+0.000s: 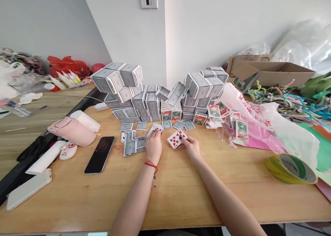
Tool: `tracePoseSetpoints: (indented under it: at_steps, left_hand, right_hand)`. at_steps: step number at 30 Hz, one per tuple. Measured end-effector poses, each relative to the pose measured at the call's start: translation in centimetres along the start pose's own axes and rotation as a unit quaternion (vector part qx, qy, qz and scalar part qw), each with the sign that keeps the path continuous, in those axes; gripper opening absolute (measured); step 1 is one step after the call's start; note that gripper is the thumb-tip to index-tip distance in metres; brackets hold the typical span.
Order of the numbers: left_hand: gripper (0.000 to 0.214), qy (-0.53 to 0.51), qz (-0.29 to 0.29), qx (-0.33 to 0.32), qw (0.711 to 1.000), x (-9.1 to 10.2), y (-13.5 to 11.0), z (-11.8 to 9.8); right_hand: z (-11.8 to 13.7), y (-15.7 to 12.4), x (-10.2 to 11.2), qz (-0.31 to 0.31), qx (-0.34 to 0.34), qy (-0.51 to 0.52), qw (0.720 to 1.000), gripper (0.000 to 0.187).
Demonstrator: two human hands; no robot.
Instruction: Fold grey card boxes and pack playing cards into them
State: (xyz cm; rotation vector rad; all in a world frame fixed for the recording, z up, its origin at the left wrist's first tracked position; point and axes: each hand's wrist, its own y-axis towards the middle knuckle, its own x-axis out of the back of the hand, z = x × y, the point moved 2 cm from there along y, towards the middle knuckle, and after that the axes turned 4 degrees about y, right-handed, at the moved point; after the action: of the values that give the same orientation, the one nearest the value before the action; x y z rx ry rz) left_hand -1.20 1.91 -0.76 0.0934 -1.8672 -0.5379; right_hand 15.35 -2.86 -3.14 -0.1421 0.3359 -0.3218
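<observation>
- Only the head cam here, looking down at my two hands on the worktop (181, 194).
- My left grip (153, 147) is pinched almost shut on a playing card with red pips (155, 129), which tilts up from my fingers. There's a red string bracelet (151, 164) on that wrist.
- My right grip (190, 148) is nearly closed too, fingertips on the corner of a hearts card (176, 138), and the two cards are close but not touching.
- Loose grey-backed cards (130, 147) lie just beside my left hand.
- Right behind my hands there's a big stacked pile of grey-patterned card boxes (152, 101), with red-and-green card packs (200, 118) at its foot.
- Off to the left are a black phone (99, 155) and a pink bottle (72, 131).
- Off to the right are a pink plastic bag (248, 125) and a roll of tape (291, 168).
</observation>
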Motion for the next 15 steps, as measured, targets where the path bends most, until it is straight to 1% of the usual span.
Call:
tracePoseSetpoints:
  at_steps: [8,12,15]
  left_hand:
    - [0.028,0.006,0.022,0.028,0.999,0.32,-0.24,0.11]
    - [0.030,0.013,0.021,0.018,1.000,0.27,-0.26,0.12]
    - [0.036,0.032,0.017,0.022,0.999,-0.07,-0.40,0.54]
  right_hand:
    - [0.65,-0.36,-0.09,0.000,0.006,-0.026,1.000,0.030]
    - [0.73,-0.46,-0.11,0.007,0.011,-0.048,0.999,0.030]
    - [0.62,-0.40,-0.05,0.002,0.017,-0.052,0.999,0.030]
